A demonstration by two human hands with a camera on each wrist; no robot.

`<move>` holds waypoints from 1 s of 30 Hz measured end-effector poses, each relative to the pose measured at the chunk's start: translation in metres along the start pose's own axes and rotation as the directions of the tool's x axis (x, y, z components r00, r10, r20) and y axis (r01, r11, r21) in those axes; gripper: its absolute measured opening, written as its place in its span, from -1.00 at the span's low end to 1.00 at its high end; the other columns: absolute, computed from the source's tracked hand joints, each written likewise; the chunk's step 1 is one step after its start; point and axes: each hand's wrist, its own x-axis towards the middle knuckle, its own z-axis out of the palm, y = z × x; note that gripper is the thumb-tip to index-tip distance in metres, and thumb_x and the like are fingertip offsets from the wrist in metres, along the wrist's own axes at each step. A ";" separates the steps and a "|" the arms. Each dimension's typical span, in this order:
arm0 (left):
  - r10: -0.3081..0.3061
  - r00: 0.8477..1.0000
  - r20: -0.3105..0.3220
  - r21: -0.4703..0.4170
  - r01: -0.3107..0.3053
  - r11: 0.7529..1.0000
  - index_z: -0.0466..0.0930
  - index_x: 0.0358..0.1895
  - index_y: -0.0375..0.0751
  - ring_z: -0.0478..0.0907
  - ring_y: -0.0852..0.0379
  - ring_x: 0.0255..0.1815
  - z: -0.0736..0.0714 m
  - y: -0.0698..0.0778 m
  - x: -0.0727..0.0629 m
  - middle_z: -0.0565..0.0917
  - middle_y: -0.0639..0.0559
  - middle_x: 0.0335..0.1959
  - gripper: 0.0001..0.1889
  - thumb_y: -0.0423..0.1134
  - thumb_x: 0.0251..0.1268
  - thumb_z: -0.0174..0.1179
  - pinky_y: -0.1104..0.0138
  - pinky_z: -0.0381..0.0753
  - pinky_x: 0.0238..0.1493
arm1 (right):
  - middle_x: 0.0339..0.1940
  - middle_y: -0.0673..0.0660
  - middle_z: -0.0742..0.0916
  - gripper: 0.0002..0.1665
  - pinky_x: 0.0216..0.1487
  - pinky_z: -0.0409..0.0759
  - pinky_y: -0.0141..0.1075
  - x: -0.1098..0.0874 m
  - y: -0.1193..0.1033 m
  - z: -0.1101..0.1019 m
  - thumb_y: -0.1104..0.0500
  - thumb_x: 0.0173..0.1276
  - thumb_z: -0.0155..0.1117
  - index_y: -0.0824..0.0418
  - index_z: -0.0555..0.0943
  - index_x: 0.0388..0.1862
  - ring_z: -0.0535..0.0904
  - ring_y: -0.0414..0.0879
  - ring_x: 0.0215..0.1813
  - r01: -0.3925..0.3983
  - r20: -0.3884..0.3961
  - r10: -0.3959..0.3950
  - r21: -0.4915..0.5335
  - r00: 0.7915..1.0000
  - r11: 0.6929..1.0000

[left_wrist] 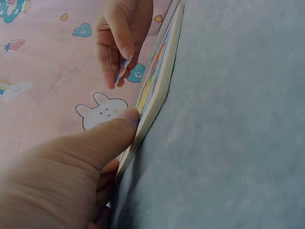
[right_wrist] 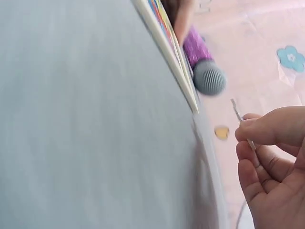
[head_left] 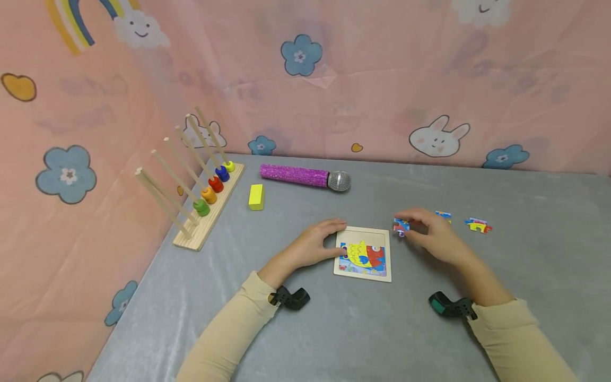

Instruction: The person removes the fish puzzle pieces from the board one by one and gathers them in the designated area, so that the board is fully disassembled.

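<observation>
A square wooden jigsaw tray [head_left: 363, 276] lies on the table, partly filled with pieces that show a yellow and red fish. My left hand [head_left: 315, 245] holds the tray at its left side, the thumb over the rim and the fingers at the far left corner. Just right of the tray, my right hand [head_left: 436, 237] pinches a blue and red jigsaw piece [head_left: 401, 227] between thumb and fingers. In the right wrist view, that jigsaw piece [right_wrist: 236, 109] appears edge-on, raised off the table. Two loose pieces, one partly hidden jigsaw piece [head_left: 445, 215] and another jigsaw piece [head_left: 478, 225], lie beyond the right hand.
A purple glittery microphone [head_left: 296, 175] lies behind the tray. To its left are a yellow block [head_left: 256, 197] and a wooden peg stand [head_left: 191, 243] with tall pegs and coloured rings. A pink patterned cloth [head_left: 372, 95] hangs along the table's back and left.
</observation>
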 end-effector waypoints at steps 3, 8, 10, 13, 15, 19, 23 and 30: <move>0.000 1.000 0.004 0.005 0.000 1.000 0.37 0.33 -0.22 0.26 0.06 0.42 0.000 0.000 0.000 0.37 -0.02 0.37 -0.34 -0.03 0.19 0.29 0.24 0.23 0.44 | 0.05 0.25 0.61 -0.61 0.00 0.31 -0.82 -0.007 0.006 -0.014 0.42 0.27 0.21 0.36 0.56 0.10 0.35 -0.57 -0.02 -0.012 -0.031 0.012 -0.025 0.999 1.000; 0.002 1.000 0.001 0.008 -0.002 1.000 0.37 0.33 -0.22 0.26 0.07 0.42 0.000 -0.001 0.000 0.37 -0.02 0.37 -0.35 -0.04 0.19 0.29 0.26 0.23 0.44 | 0.09 0.23 0.59 -0.61 -0.04 0.30 -0.83 -0.022 0.018 -0.037 0.33 0.31 0.21 0.31 0.55 0.14 0.32 -0.66 -0.01 -0.073 -0.055 0.070 -0.062 0.996 0.995; 0.001 1.000 0.000 0.009 -0.001 1.000 0.37 0.33 -0.21 0.26 0.07 0.42 0.000 -0.001 0.000 0.37 -0.02 0.38 -0.34 -0.03 0.20 0.29 0.26 0.23 0.44 | 0.09 0.13 0.58 -0.59 -0.09 0.33 -0.82 -0.028 0.024 -0.047 0.30 0.33 0.21 0.30 0.54 0.16 0.33 -0.67 -0.01 -0.101 -0.060 0.097 -0.070 0.993 0.992; -0.002 1.000 0.003 0.011 0.002 1.000 0.37 0.33 -0.21 0.25 0.07 0.42 0.000 -0.001 0.000 0.36 -0.01 0.38 -0.34 -0.03 0.20 0.29 0.26 0.23 0.44 | 0.05 -0.22 0.51 -0.58 -0.20 0.34 -0.78 -0.039 0.036 -0.060 0.27 0.35 0.21 0.29 0.52 0.18 0.34 -0.67 -0.07 -0.149 -0.080 0.142 -0.092 0.987 0.984; -0.003 1.000 0.006 0.012 0.003 1.000 0.36 0.34 -0.21 0.25 0.07 0.43 0.000 -0.001 0.000 0.36 -0.01 0.38 -0.34 -0.03 0.20 0.28 0.25 0.22 0.45 | 0.00 -0.41 0.44 -0.58 -0.25 0.34 -0.78 -0.046 0.045 -0.068 0.27 0.35 0.20 0.30 0.51 0.18 0.34 -0.67 -0.10 -0.172 -0.091 0.164 -0.092 0.982 0.981; -0.006 1.000 0.017 0.014 0.006 1.000 0.35 0.34 -0.20 0.24 0.07 0.43 0.000 -0.001 0.001 0.35 -0.01 0.39 -0.34 -0.03 0.21 0.28 0.25 0.22 0.45 | -0.05 -0.54 0.40 -0.59 -0.34 0.35 -0.74 -0.059 0.060 -0.082 0.29 0.36 0.17 0.34 0.49 0.18 0.36 -0.74 -0.12 -0.201 -0.111 0.193 -0.068 0.975 0.977; -0.008 1.000 0.020 0.015 0.007 1.000 0.35 0.35 -0.21 0.24 0.07 0.43 0.000 -0.001 0.001 0.35 -0.02 0.39 -0.34 -0.03 0.21 0.28 0.26 0.22 0.45 | -0.09 -0.58 0.38 -0.60 -0.35 0.32 -0.75 -0.071 0.073 -0.095 0.25 0.38 0.16 0.34 0.48 0.17 0.33 -0.77 -0.15 -0.258 -0.127 0.246 -0.086 0.961 0.962; -0.005 1.000 0.015 0.012 0.004 1.000 0.35 0.34 -0.22 0.25 0.06 0.43 -0.001 0.000 0.001 0.36 -0.03 0.38 -0.34 -0.04 0.21 0.28 0.26 0.22 0.45 | -0.18 -0.59 0.31 -0.58 -0.41 0.32 -0.73 -0.084 0.094 -0.103 0.17 0.41 0.13 0.35 0.47 0.17 0.27 -0.77 -0.25 -0.377 -0.182 0.349 -0.148 0.919 0.915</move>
